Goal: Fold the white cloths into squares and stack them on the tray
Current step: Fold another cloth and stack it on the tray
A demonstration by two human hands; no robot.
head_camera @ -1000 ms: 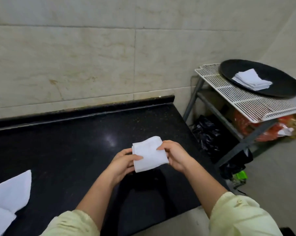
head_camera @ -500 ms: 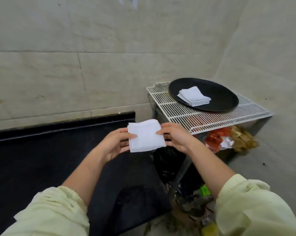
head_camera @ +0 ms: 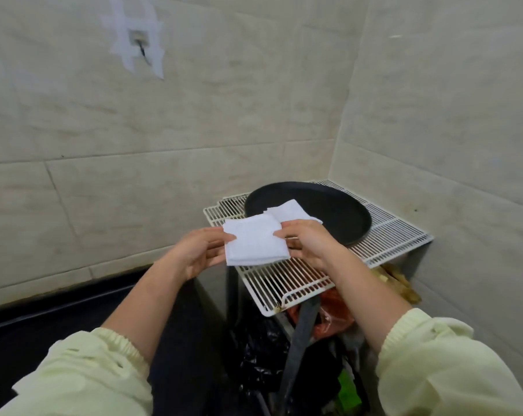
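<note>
A folded white square cloth (head_camera: 255, 240) is held in the air between both hands: the left hand (head_camera: 198, 250) pinches its left edge, thumb on top, and the right hand (head_camera: 309, 243) pinches its right edge. Beyond it, a stack of folded white cloths (head_camera: 287, 212) lies on the round black tray (head_camera: 338, 211), which rests on a white wire rack (head_camera: 383, 235).

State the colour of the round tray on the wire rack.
Black round tray, shown in the head view.
</note>
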